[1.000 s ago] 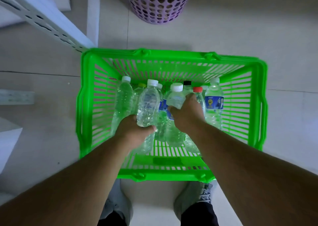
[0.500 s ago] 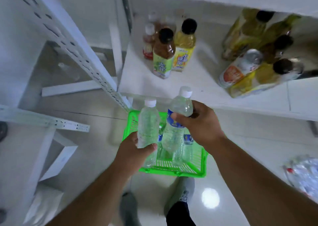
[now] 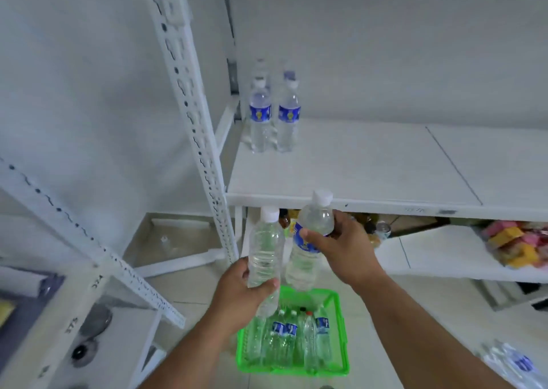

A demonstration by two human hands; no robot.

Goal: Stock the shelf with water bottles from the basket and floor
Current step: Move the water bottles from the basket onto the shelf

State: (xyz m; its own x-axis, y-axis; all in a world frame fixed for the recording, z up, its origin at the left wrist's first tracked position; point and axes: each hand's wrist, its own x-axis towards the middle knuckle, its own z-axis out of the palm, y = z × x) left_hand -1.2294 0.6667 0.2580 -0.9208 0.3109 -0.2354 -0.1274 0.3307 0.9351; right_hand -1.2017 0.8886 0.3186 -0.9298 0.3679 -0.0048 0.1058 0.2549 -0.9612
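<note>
My left hand [image 3: 246, 292] grips a clear unlabelled water bottle [image 3: 264, 249] with a white cap, held upright. My right hand [image 3: 344, 249] grips a blue-labelled water bottle [image 3: 311, 234], tilted slightly, its cap level with the front edge of the white shelf [image 3: 355, 166]. Both bottles hang just below and in front of that shelf. Several blue-labelled water bottles [image 3: 274, 115] stand at the shelf's back left corner. Far below, the green basket [image 3: 341, 344] on the floor holds several more bottles.
A white perforated upright [image 3: 192, 107] frames the shelf's left side. The lower shelf [image 3: 444, 258] carries drink bottles, a can and coloured packets [image 3: 516, 246]. A wrapped pack of bottles [image 3: 513, 365] lies on the floor at the right. Another rack [image 3: 89, 329] stands at the left.
Both hands have lifted their bottles out of the basket and up to the front edge of the middle shelf. My view has risen from the basket to the shelf.
</note>
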